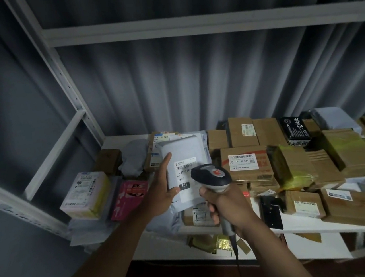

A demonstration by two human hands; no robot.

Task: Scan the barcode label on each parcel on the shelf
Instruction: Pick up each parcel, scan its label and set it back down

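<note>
My left hand grips a pale grey mailer parcel by its left edge and holds it tilted up above the shelf. The parcel's white barcode label faces me, with a black "231" tag below it. My right hand grips the handle of a grey and black barcode scanner. The scanner's head sits just in front of the label's lower right part and hides some of it. The scanner's cable hangs down past the shelf edge.
The white shelf board is crowded with parcels: a pink-white box and a magenta pack at left, brown cartons at centre and right, a black pack at the back. A metal upright stands at left.
</note>
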